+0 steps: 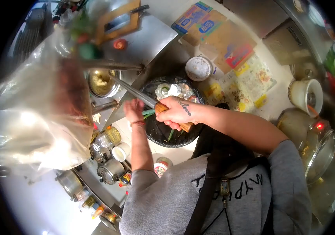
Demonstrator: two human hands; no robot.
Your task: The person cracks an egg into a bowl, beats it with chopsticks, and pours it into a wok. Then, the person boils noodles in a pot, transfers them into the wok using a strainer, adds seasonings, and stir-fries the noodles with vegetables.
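My right hand point(174, 111) is wrapped round the wooden handle of what looks like a kitchen knife point(136, 93). Its long grey metal part points up and left and shows nearly edge-on, so the full blade shape is hidden. Just below the metal, my left hand point(134, 111) is raised with its fingers loosely apart, somewhat blurred, and I see nothing held in it. Both hands are above a bin lined with a black bag point(157, 133). Green leafy strips point(148, 113) lie between the hands, and crumpled clear plastic point(179, 91) sits at the bin's far side.
A metal bowl of pale yellow food point(101, 83) stands left on a shelf under the steel counter point(153, 33). A large plastic bag point(38, 113) hangs at left. Jars and a lidded pot point(110, 171) stand lower left. Flattened cardboard point(214, 33) and a white tub point(198, 69) lie beyond the bin.
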